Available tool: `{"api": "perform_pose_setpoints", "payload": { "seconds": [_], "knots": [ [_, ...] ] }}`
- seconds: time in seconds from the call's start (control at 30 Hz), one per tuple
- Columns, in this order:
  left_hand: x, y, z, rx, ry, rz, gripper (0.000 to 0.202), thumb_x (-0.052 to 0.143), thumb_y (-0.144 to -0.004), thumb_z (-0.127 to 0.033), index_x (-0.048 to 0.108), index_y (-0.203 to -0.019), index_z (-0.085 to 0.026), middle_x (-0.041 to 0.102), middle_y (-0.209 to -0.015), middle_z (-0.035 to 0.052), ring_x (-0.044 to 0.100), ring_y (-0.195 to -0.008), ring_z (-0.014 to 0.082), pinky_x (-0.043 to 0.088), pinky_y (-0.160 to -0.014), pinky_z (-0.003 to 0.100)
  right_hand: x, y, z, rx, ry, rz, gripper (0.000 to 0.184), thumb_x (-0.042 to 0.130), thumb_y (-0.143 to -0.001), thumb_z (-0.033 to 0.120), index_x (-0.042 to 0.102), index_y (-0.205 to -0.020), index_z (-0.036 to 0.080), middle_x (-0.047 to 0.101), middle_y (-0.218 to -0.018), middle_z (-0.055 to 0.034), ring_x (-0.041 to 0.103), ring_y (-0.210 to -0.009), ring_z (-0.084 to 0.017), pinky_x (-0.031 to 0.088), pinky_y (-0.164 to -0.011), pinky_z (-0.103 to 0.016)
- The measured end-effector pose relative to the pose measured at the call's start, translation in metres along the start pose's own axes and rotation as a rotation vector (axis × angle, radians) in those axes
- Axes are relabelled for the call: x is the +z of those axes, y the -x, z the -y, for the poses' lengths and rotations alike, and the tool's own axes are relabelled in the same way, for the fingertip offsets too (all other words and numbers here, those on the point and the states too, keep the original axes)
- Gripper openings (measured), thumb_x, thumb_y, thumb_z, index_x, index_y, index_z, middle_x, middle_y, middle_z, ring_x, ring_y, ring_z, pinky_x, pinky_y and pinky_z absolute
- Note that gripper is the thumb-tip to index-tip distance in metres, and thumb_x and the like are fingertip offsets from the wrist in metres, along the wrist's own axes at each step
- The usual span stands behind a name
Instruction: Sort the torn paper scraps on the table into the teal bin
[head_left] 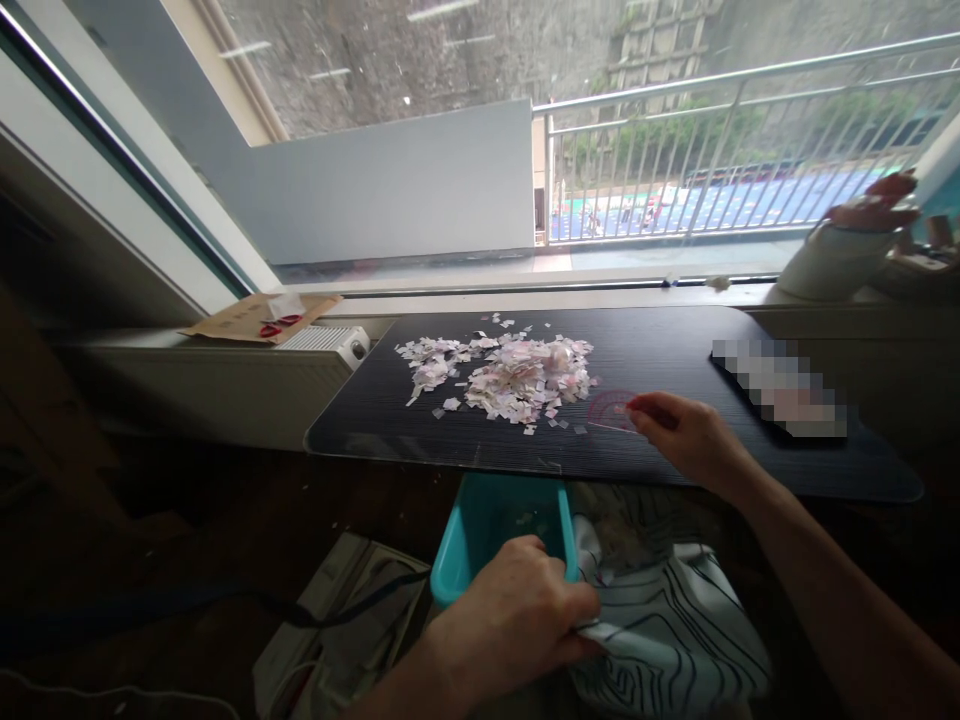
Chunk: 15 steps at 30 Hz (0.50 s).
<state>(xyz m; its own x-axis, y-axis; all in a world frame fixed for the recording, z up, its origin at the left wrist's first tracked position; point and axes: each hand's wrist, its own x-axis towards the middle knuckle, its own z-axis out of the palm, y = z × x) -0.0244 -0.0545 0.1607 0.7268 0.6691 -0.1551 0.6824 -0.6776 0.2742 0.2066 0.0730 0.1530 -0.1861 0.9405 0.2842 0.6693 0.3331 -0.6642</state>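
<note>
My right hand (694, 440) is closed, with thumb and fingertips pinching the edge of a clear pinkish protractor (609, 410). The protractor is at the dark tabletop (450, 445), just right of a heap of small cut paper pieces (529, 375). Below the table's front edge, my left hand (517, 605) grips the near right rim of a teal plastic bin (448, 560). A few paper bits show inside the bin. The left fingertips are partly hidden, beside a white cloth bag with dark wavy lines (675, 640).
A blurred-out flat object (780, 390) lies on the table's right part. At the left, red-handled scissors (281, 325) rest on brown cardboard (225, 320) above a radiator (326, 340). A white container (840, 260) stands by the window. A box (337, 600) sits low on the left.
</note>
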Motion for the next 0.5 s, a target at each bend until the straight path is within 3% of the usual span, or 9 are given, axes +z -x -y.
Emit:
{"api": "perform_pose_setpoints", "payload": {
  "seconds": [0.17,0.33,0.5],
  "knots": [
    [0.000,-0.020,-0.011,0.119,-0.071,0.002,0.028,0.064,-0.082,-0.047,0.061,-0.077,-0.020,0.064,-0.063,0.0005,0.063,-0.061,0.0185,0.044,-0.067,0.031,0.012,-0.001,0.000,-0.085,-0.041,0.120,0.027,0.053,-0.083,0.040,0.070,-0.090,0.019,0.073,-0.078,-0.0038,0.065,-0.067,-0.017,0.049,-0.061,-0.025],
    [-0.002,-0.032,-0.017,0.186,-0.112,-0.013,0.028,0.067,-0.079,-0.048,0.060,-0.075,-0.021,0.063,-0.059,-0.0014,0.063,-0.057,0.0194,0.042,-0.059,0.032,0.018,-0.010,0.004,-0.079,0.075,0.004,0.030,0.054,-0.083,0.041,0.071,-0.094,0.019,0.070,-0.068,-0.0024,0.060,-0.057,-0.015,0.045,-0.055,-0.025],
    [-0.002,-0.033,-0.017,0.207,-0.105,-0.037,0.028,0.064,-0.082,-0.049,0.060,-0.078,-0.021,0.063,-0.057,-0.0021,0.063,-0.057,0.0187,0.040,-0.054,0.032,0.014,-0.005,0.008,-0.128,0.014,0.169,0.028,0.055,-0.082,0.041,0.073,-0.088,0.021,0.070,-0.070,-0.0015,0.059,-0.058,-0.014,0.046,-0.055,-0.024]
  ]
}}
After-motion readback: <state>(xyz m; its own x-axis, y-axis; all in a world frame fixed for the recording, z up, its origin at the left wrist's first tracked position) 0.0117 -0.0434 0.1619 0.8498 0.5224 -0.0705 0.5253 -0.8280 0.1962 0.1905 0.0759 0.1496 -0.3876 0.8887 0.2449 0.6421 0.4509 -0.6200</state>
